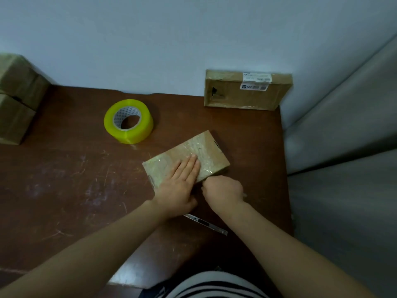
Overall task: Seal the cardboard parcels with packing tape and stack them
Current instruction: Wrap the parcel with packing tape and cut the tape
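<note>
Pressing left hand [179, 183] flat, fingers together, on taped parcel [186, 158] lying mid-table [64, 168]; curling right hand [222, 189] into fist at parcel's near edge, grip unclear; lying nearby: yellow tape roll [129, 121], box cutter [206, 224]; leaning against wall, 2nd parcel [247, 91]

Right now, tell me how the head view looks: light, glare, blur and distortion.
Head view: dim, bluish light; soft overall, so the label on the leaning parcel is unreadable; glare on the taped parcel under the left hand and on the table's near edge; wide-angle bending at the right.
</note>
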The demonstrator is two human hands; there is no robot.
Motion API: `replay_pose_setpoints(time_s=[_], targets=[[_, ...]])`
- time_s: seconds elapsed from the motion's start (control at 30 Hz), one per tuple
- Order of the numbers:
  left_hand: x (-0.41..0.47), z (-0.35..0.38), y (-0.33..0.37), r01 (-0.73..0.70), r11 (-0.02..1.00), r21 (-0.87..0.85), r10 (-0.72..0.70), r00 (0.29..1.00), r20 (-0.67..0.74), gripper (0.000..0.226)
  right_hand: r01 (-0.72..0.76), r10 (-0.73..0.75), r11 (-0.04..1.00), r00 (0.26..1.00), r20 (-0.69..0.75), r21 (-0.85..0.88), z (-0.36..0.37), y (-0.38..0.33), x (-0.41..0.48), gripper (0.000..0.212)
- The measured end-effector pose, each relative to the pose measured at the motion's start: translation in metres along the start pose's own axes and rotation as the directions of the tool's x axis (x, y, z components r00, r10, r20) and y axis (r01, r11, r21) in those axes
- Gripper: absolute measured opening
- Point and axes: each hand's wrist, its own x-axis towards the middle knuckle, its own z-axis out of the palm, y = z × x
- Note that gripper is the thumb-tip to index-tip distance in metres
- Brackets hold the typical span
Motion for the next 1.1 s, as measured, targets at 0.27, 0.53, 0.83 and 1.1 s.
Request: replay_pose_setpoints(time_s=[0.27,0.53,0.83,1.1], targets=[[0.005,-0.019,0.025,0.218,0.975,0.031,-0.215,0.972,-0.097,0.084,-0.024,0.020,0.992,0.999,0.028,0.125,-0.046,0.006,-0.023,0.029],[0.007,-0.060,0.002,0.192,0.980,-0.041,-0.197,0.960,-0.198,0.091,0.137,-0.064,0.653,0.990,-0.126,0.745,-0.072,0.017,-0.036,0.055],[0.018,-0.060,-0.020,0.255,0.957,-0.134,-0.275,0.948,-0.159,0.077,0.205,0.009,0.761,0.945,-0.326,0.615,-0.050,0.027,-0.034,0.028],[0.021,-0.063,-0.033,0.252,0.950,-0.183,-0.276,0.954,-0.118,0.071,-0.001,0.146,0.861,0.959,-0.243,0.509,-0.016,0.022,-0.015,0.019]])
